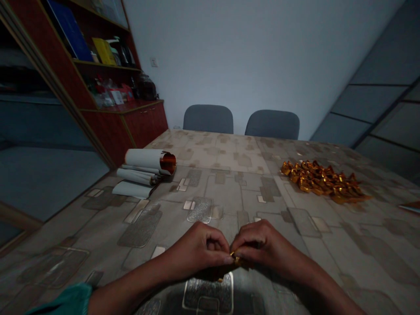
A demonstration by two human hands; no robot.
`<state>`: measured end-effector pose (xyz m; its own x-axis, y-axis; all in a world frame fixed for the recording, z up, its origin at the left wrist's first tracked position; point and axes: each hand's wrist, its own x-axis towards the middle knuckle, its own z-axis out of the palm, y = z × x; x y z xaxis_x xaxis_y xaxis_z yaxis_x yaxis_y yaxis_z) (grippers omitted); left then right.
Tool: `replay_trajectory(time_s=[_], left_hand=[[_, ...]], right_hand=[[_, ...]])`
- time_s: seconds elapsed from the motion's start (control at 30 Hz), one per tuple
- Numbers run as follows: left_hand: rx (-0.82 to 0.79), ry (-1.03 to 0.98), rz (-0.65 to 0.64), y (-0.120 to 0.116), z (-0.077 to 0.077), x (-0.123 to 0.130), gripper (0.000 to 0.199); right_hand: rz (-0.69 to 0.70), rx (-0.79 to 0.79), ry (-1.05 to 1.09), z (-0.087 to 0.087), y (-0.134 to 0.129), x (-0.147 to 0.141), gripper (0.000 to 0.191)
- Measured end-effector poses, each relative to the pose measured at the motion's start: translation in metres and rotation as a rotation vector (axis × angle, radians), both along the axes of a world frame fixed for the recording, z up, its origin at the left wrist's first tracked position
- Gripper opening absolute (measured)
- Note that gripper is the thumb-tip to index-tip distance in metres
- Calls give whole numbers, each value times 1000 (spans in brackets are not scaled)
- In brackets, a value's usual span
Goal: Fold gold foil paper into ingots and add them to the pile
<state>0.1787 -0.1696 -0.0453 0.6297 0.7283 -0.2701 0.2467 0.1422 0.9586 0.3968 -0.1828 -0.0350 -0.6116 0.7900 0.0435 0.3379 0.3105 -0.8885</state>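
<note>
While the left fingers point(223, 259) and right fingers point(246, 252) pinch gold foil point(236, 260), I've got a patterned surface point(226, 151), two gray chairs point(208, 119) behind it, red cabinet point(146, 124) off left.

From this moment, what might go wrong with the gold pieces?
The left hand and right hand pinch a small gold piece; uneven pulling might tear it. The folded gold pieces sit crowded together on the table, so a bump could crush or scatter some. The curled sheets lie without a visible weight, so they might slide.
</note>
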Motion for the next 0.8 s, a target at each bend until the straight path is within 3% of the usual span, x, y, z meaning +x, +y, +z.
replay_trajectory(time_s=[0.1,0.23,0.37,0.5,0.67,0.8], left_hand=[[-9,27,55,1,-1,2,19],[-82,6,140,3,-5,3,28],[-91,-27,161,-2,-8,5,30],[-108,-86,175,-9,-10,8,31],[-153,-111,187,-12,-11,12,32],[-188,-139,184,-12,-11,12,35]], right_hand=[[-113,-62,111,-5,1,0,13],[-358,-296,419,-14,4,2,33],[-343,-442,521,-15,1,-1,31],[-277,-415,540,-13,-5,-9,41],[-385,-302,407,-14,-4,-16,36],[-439,-318,457,-16,-1,-19,30]])
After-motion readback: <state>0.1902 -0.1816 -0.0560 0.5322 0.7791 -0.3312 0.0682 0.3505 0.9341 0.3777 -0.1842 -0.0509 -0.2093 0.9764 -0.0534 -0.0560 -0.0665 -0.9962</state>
